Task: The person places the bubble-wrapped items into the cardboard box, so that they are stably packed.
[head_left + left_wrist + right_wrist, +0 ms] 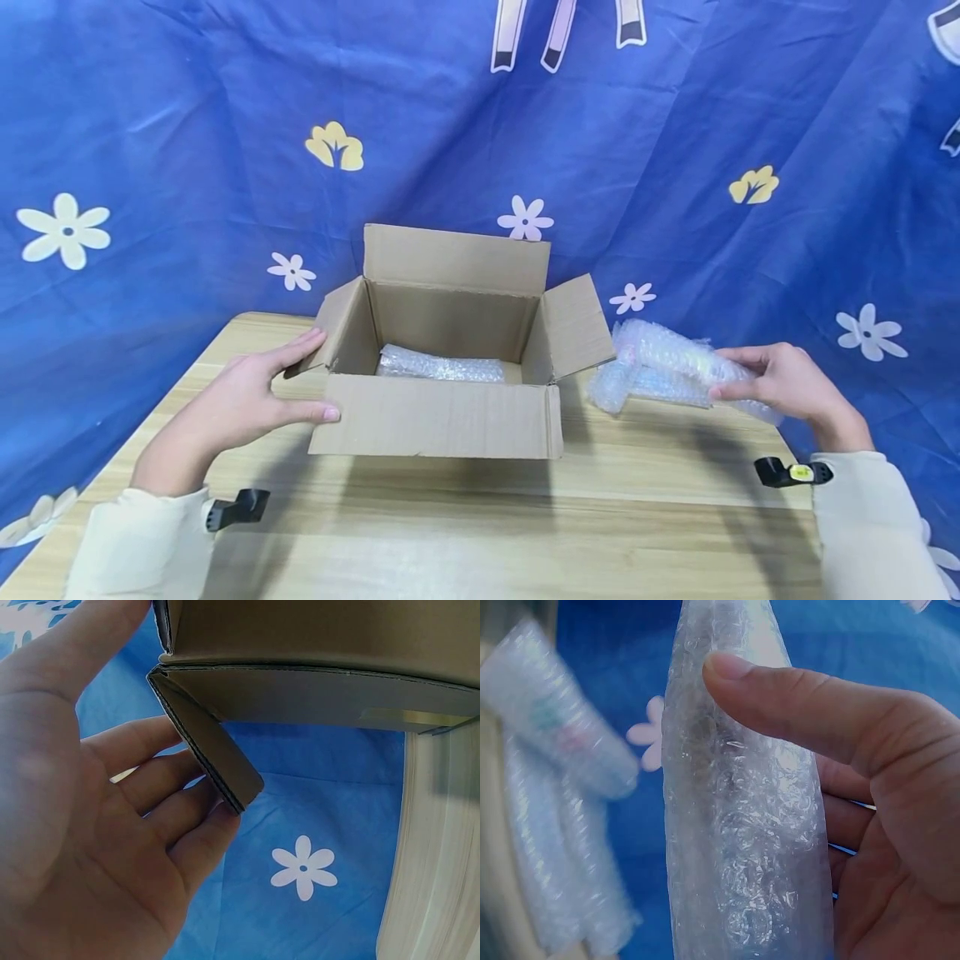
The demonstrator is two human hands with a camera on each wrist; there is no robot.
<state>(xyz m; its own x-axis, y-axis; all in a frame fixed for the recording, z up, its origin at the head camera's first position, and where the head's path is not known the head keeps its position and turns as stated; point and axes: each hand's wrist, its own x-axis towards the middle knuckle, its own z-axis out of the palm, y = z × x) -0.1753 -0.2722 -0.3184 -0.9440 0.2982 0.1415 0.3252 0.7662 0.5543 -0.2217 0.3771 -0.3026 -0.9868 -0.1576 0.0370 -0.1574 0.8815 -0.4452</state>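
Note:
An open cardboard box point(435, 417) stands in the middle of the head view with its flaps spread. My left hand point(240, 400) holds its left corner, thumb on the front flap and fingers behind the left flap point(214, 746). Inside the box lies a bubble-wrapped bundle point(442, 367). To the right, my right hand point(795, 387) grips a long bubble-wrapped item point(742, 825), with the thumb across its near face and the fingers behind. What the wrap encloses is hidden. More bubble-wrapped pieces point(555, 825) lie beside it, between the box and this hand.
Everything stands on a light wooden table point(450, 533). A blue flowered cloth point(427, 108) hangs right behind the table's back edge. The box's right flap point(577, 325) sticks out toward the wrapped pieces.

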